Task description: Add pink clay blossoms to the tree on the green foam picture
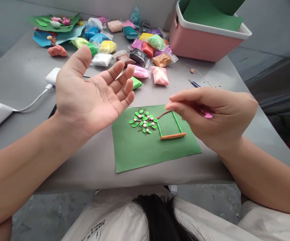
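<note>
My left hand (92, 93) is held palm up above the table, its fingers spread and slightly curled, with nothing on the palm. My right hand (210, 113) is closed, thumb and forefinger tips pressed together. From its curled fingers pokes a small pink piece (208, 114); the rest of it is hidden. Any tiny thing at the fingertips is too small to make out. Between and below the hands lies a green sheet (139, 152). On it is a clay picture: a leafy branch (144, 122) with pale pink balls, and a swing with green ropes and an orange-brown seat (173, 136).
Several bags of coloured clay (137, 55) lie across the back. A pink basket (200, 42) holding green sheets stands back right. Near it lies a dark blue tool (193, 83). Finished clay pictures (56, 25) and a coral clay lump (57, 51) are back left, a white charger (52, 76) nearer.
</note>
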Demonstrator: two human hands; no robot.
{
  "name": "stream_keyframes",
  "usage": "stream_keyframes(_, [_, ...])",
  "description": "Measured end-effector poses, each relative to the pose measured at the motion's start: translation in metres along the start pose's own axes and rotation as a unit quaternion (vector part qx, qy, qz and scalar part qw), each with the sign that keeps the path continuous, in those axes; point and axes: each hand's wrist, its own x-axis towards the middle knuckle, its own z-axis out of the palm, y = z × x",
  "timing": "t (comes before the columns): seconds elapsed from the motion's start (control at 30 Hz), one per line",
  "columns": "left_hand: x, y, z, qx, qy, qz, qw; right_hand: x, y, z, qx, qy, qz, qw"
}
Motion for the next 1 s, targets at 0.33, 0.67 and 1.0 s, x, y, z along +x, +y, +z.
stream_keyframes(0.33, [-0.002,-0.001,0.007,-0.059,0.052,0.022,0.997,0.001,0.000,0.002,0.005,0.030,0.034,0.999])
stream_keyframes(0.67, [-0.001,-0.003,0.007,-0.091,0.068,0.020,0.993,0.001,0.001,0.004,0.031,0.082,0.016,0.996])
stream_keyframes(1.0, [-0.003,-0.005,0.012,-0.089,0.084,0.023,0.992,0.004,0.000,0.006,0.045,0.063,0.020,0.997])
